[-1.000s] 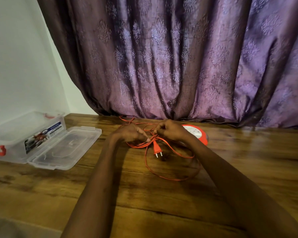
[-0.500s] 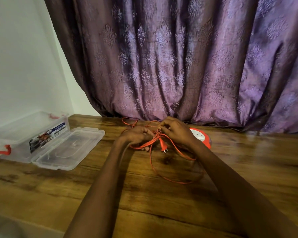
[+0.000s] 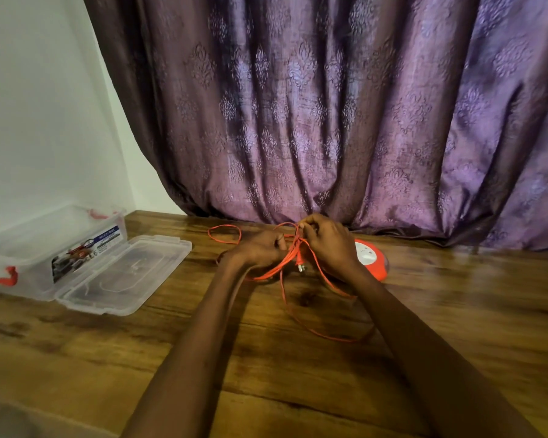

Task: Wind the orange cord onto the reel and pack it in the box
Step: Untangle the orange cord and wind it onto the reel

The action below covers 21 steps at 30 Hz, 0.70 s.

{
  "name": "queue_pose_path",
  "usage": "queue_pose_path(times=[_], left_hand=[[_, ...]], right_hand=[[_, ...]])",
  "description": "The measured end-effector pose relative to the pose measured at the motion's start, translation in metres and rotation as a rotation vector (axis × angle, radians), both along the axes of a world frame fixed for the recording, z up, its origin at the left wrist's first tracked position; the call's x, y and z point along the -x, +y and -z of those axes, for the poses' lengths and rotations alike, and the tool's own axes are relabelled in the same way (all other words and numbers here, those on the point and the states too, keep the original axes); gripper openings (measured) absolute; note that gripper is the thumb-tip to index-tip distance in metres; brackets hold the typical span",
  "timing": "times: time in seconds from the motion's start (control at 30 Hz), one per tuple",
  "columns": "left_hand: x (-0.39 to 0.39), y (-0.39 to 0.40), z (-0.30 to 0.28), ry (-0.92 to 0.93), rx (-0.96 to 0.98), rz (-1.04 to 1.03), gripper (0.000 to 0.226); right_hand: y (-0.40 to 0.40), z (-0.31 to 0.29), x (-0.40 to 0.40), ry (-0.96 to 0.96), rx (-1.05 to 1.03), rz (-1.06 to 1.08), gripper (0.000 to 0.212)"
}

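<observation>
An orange cord (image 3: 282, 289) lies in loose loops on the wooden table, with its plug (image 3: 299, 263) hanging between my hands. My left hand (image 3: 260, 249) grips a bundle of strands at the left. My right hand (image 3: 328, 245) pinches strands just above the plug. The orange and white reel (image 3: 372, 259) lies flat behind my right wrist, partly hidden by it. A clear plastic box (image 3: 57, 235) with red latches stands open at the far left, its lid (image 3: 124, 273) folded down flat on the table.
A purple patterned curtain (image 3: 329, 121) hangs along the back edge of the table. A white wall (image 3: 38, 121) rises behind the box. One cord loop (image 3: 225, 235) reaches toward the curtain, left of my hands.
Both hands have lifted the cord bundle slightly and moved closer together. The plug now hangs higher, between the hands. The view has shifted a little to the left.
</observation>
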<state>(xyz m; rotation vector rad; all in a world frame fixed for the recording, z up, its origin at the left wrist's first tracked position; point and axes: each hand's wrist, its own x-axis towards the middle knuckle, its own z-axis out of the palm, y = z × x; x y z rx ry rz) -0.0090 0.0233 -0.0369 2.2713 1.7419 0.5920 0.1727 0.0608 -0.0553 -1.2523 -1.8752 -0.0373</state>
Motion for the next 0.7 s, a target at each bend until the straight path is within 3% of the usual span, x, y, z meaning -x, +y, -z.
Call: queue_pose_path(times=[0.2,0.37,0.43,0.53,0.7], left_hand=[[-0.014,-0.003,-0.004,-0.084,-0.168,0.156,0.015],[-0.008,0.0,-0.002,-0.092,-0.168,0.247,0.016],[-0.007,0.002,-0.001,-0.064,-0.139,0.235,0.017],[-0.009,0.005,0.002,-0.019,-0.059,0.212,0.038],[-0.017,0.003,0.002,-0.027,0.048,0.169,0.04]], right_hand=[[0.01,-0.008,0.001,0.052,0.091,0.105,0.016],[0.02,-0.008,0.0,0.233,0.196,0.09,0.018],[0.021,-0.006,0.0,0.332,0.212,-0.022,0.014],[0.021,-0.004,-0.004,0.476,0.219,-0.26,0.01],[0.016,-0.01,-0.01,0.519,0.308,-0.457,0.012]])
